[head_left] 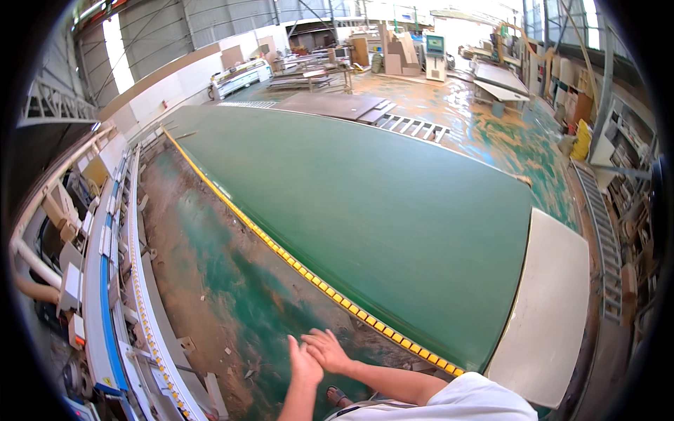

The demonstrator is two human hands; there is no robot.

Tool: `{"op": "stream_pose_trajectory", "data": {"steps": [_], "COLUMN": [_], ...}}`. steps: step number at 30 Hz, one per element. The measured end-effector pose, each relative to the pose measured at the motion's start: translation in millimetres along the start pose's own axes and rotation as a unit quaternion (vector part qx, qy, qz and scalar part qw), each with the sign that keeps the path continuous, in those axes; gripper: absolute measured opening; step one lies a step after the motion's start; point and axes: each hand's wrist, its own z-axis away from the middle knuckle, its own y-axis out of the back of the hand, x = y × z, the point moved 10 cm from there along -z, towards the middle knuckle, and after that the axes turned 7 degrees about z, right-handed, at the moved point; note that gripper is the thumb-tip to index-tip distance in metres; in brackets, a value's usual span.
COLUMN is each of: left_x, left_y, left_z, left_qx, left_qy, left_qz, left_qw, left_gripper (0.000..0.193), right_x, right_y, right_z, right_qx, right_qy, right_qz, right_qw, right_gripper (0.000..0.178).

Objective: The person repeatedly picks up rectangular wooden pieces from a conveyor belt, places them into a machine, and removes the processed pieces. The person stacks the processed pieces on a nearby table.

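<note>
A person's left hand (305, 365) and right hand (327, 349) meet, fingers spread and holding nothing, palms touching, above a dusty green workshop floor (210, 281). Just right of them runs the yellow-and-black striped edge (309, 275) of a long, flat green platform (365, 203), its long axis stretching from near right to far left. A pale board (547, 309) lies at its near right end. A machine rail (112, 281) lines the left; open floor (484, 126) spreads beyond.

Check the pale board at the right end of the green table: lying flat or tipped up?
Flat. The pale board lies flat, level with the green table, butted against its end edge, no side raised. Both hands are apart from it.
</note>
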Motion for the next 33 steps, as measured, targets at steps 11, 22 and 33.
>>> {"op": "stream_pose_trajectory", "data": {"steps": [11, 22, 33], "left_x": [95.3, 81.6, 34.4], "left_y": [-56.1, 459.3, 491.2], "left_z": [47.0, 16.6, -6.4], "left_qx": [-0.089, 0.325, 0.290], "left_qy": [-0.503, 0.075, 0.091], "left_qz": [-0.560, -0.544, -0.455], "left_qw": [0.652, 0.770, 0.837], "left_gripper": [0.032, 0.044, 0.039], "right_x": [6.3, 242.2, 164.7], "right_y": [-101.1, 16.8, 26.1], "right_z": [-1.6, 305.4, 356.7], "right_qx": [-0.064, -0.215, -0.471], "right_qy": [-0.474, -0.527, -0.487], "right_qz": [-0.562, 0.237, 0.105], "right_qw": [0.676, 0.788, 0.728], "right_gripper": [0.067, 0.046, 0.044]}}
